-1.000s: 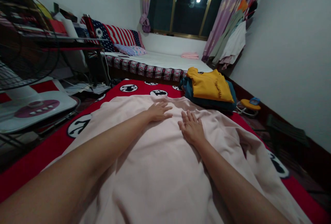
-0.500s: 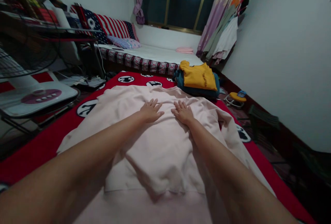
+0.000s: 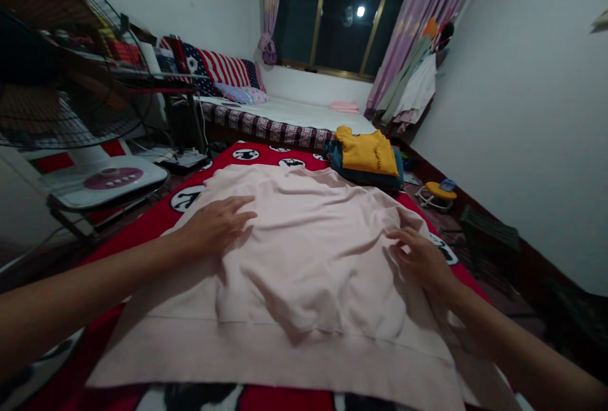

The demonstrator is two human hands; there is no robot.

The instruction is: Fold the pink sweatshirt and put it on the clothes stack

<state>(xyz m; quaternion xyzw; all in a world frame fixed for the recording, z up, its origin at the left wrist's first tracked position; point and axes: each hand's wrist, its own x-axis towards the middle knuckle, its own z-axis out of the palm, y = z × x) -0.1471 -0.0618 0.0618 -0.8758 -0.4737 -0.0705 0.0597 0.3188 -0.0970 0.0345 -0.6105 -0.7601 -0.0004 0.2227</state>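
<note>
A pale pink sweatshirt (image 3: pixel 304 252) lies spread out, its neckline at the far side and its wide hem band close to me. Some wrinkles run across its middle and lower front. Over its left part is my left hand (image 3: pixel 216 224), fingers apart and holding nothing; whether the fingertips touch the cloth is unclear. My right hand (image 3: pixel 420 259) is at the right side of the sweatshirt near the sleeve, thumb and forefinger curled toward each other at the fabric. I cannot make out whether cloth is pinched there.
Beneath the sweatshirt is a red blanket (image 3: pixel 142 240) with black-and-white round patterns. Folded yellow clothing (image 3: pixel 368 151) tops a dark teal pile beyond the collar. A fan (image 3: pixel 71 82) stands at left, a yellow stool (image 3: pixel 437 192) at right. A bed (image 3: pixel 294 113) lies under the window.
My hands have moved apart from the middle of the sweatshirt to its left and right sides. The fabric looks flatter, and the view has shifted so the whole hem shows.
</note>
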